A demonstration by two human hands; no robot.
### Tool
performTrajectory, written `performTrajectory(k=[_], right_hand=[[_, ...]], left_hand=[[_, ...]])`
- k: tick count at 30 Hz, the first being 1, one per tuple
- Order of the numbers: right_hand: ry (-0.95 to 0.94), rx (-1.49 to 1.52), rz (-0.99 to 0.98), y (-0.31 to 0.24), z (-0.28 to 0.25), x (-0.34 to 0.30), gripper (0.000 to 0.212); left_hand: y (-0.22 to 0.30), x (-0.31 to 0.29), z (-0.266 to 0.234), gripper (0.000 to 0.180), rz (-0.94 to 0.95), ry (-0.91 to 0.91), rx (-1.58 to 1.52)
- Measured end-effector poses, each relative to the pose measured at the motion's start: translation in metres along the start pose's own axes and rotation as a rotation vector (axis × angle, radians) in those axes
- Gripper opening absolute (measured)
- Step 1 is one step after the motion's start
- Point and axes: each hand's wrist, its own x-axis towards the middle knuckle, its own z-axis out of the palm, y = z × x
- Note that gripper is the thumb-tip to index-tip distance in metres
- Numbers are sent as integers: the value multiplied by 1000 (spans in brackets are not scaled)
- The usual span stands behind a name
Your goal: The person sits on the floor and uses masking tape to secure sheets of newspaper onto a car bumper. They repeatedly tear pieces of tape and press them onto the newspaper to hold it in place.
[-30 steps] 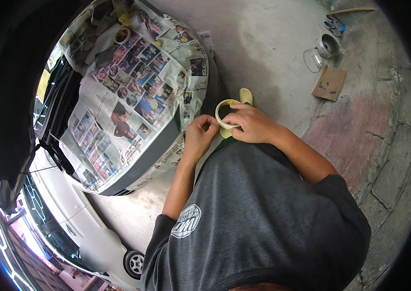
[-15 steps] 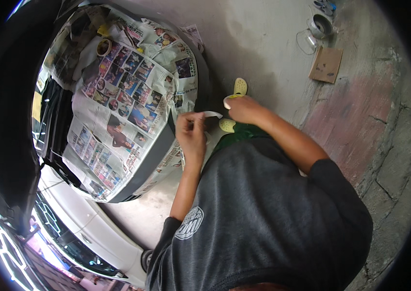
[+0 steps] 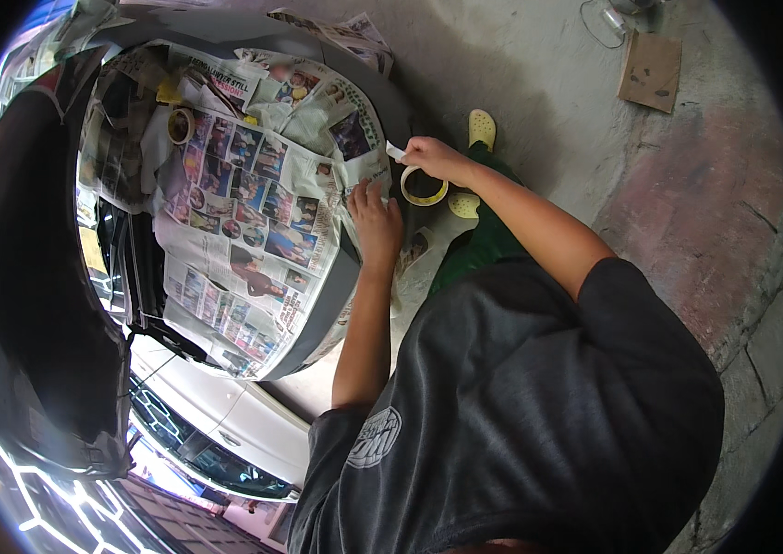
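Note:
My left hand (image 3: 376, 223) lies on the edge of the newspaper sheets (image 3: 253, 198) that cover the car's front panel, its fingers stretched out on the paper. Just to the right, my right hand (image 3: 437, 160) is closed on a roll of masking tape (image 3: 424, 201), which hangs below the fingers. A short white tape end (image 3: 395, 151) sticks out from that hand toward the panel's edge. Another tape roll (image 3: 181, 126) rests on the newspaper at the upper left.
The raised black hood (image 3: 31, 268) of the car stands at the left. A grey bumper edge (image 3: 317, 305) curves along the newspaper. Beyond is a white car (image 3: 197, 397). A piece of cardboard (image 3: 650, 72) lies on the concrete floor (image 3: 539, 83), and my feet wear yellow clogs (image 3: 482, 129).
My left hand was pinching near a white tape strip; now it lies opened out on the newspaper. My right hand has moved up and forward with the tape roll. The view has shifted.

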Motion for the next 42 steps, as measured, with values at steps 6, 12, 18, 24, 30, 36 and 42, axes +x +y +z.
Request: performTrajectory(k=[6, 12, 18, 24, 30, 36, 42], right_hand=[[6, 275, 128, 16, 21, 51, 14], [-15, -212, -234, 19, 24, 83, 25], [-48, -479, -249, 3, 25, 91, 25], [-9, -595, -247, -1, 30, 96, 29], [65, -668, -211, -2, 41, 101, 28], [327, -685, -184, -8, 59, 83, 41], [315, -642, 74, -5, 49, 81, 70]], left_hand=[[-34, 29, 14, 53, 124, -151, 336], [-50, 45, 13, 61, 222, -233, 461], [-42, 53, 4, 63, 174, -286, 448], [-42, 55, 0, 64, 173, -297, 422], [-35, 56, -5, 64, 150, -345, 395], [-38, 62, -6, 63, 225, -395, 524], [-32, 68, -10, 68, 172, -426, 721]])
